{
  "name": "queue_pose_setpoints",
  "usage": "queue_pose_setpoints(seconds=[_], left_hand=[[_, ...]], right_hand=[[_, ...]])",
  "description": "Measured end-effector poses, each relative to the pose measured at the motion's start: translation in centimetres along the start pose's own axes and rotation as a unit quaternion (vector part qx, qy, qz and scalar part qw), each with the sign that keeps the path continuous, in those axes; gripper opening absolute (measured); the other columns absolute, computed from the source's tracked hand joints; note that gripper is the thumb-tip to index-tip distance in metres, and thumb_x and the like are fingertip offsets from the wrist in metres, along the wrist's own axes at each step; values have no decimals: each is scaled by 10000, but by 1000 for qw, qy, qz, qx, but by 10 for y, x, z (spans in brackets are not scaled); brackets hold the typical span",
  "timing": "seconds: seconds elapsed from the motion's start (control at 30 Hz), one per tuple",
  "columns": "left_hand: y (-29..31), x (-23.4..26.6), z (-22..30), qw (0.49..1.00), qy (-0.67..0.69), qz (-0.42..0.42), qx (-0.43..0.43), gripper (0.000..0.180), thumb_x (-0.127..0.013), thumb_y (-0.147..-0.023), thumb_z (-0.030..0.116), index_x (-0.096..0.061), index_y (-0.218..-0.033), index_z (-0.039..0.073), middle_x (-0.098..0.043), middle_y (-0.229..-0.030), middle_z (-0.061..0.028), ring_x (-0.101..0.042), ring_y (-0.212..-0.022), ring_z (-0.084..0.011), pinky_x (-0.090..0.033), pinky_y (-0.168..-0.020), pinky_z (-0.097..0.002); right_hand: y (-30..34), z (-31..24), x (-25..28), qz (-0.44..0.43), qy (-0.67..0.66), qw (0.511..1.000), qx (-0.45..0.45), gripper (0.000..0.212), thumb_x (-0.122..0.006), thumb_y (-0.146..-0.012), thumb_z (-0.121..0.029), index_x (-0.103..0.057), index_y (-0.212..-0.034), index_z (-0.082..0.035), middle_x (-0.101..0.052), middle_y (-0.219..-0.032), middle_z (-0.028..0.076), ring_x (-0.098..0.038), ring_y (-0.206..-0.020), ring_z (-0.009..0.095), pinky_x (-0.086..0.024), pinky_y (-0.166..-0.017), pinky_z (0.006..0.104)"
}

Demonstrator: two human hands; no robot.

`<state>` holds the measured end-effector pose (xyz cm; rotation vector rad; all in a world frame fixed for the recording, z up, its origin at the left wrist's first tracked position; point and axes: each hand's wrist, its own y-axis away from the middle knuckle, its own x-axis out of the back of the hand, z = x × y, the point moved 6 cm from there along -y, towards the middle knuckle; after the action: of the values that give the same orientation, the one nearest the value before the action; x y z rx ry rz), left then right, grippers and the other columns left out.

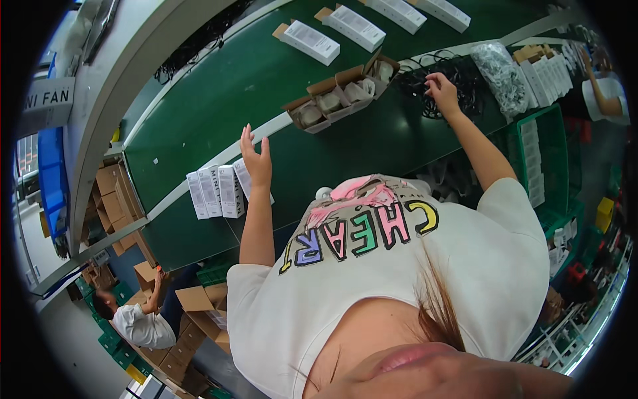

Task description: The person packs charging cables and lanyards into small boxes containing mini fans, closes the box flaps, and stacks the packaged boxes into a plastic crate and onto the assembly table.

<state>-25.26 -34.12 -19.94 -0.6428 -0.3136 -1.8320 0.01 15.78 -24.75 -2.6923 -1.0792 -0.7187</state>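
My left hand (256, 158) is raised over the near green work surface, its fingers stretched and apart with nothing in them. Just below it stands a row of slim white boxes (211, 191), partly behind my wrist. My right hand (442, 93) hovers beside a tangle of black cables (465, 83); its fingers are loosely bent and apart, and I see nothing held. Between my hands sits an open brown carton (332, 83) whose compartments hold small whitish wrapped items (330, 102).
Several white boxes with open flaps (309, 41) lie on the green conveyor belt (193, 126). A clear plastic bag (498, 76) and more white boxes (548, 80) stand at the right, above a green crate (548, 153). Co-workers (143, 319) are at the lower left and far right.
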Motion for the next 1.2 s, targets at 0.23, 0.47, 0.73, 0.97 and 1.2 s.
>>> queue_pose_setpoints(seconds=[0.23, 0.47, 0.73, 0.97, 1.2], left_hand=[[-131, -73, 64, 979, -103, -169, -52, 493, -639, -927, 301, -550, -1345, 56, -595, -1316, -190, -558, -1230, -319, -427, -1034, -392], [-226, -152, 42, 883, -273, -324, 202, 966, -599, -865, 626, -326, -1464, -81, -445, -1447, -266, -498, -1300, -350, -451, -1022, -416], [-247, -213, -11, 845, -32, -304, 438, 737, -586, -905, 598, -446, -1391, 62, -448, -1433, -239, -490, -1293, -361, -459, -993, -558], [-275, -295, -1, 851, 64, -342, 394, 609, -634, -924, 481, -457, -1396, 140, -577, -1324, -131, -571, -1213, -330, -451, -1014, -533], [-252, -327, 85, 876, 78, -311, 360, 735, -720, -856, 492, -449, -1388, 64, -571, -1319, -153, -589, -1174, -324, -458, -987, -516]], right_hand=[[-156, 30, 69, 112, 211, 967, 85, 396, -659, -852, -205, -602, -1208, -41, -650, -1170, 165, -618, -1096, 320, -486, -947, 413], [-262, 57, 98, 58, 443, 893, 47, 719, -656, -814, -175, -365, -1454, -27, -393, -1503, 173, -367, -1393, 335, -313, -1146, 446], [-309, 71, 76, -18, 525, 850, 39, 788, -711, -800, -295, -361, -1462, -47, -538, -1246, 164, -504, -1202, 325, -314, -1128, 452], [-313, 48, -85, -118, 138, 981, 74, 787, -682, -781, -606, -514, -1240, 11, -576, -1241, 244, -553, -1172, 421, -455, -981, 490], [-268, 40, -126, -277, -416, 827, -259, 588, -790, -740, -265, -581, -1210, 22, -684, -1048, 179, -705, -897, 288, -594, -751, 414]])
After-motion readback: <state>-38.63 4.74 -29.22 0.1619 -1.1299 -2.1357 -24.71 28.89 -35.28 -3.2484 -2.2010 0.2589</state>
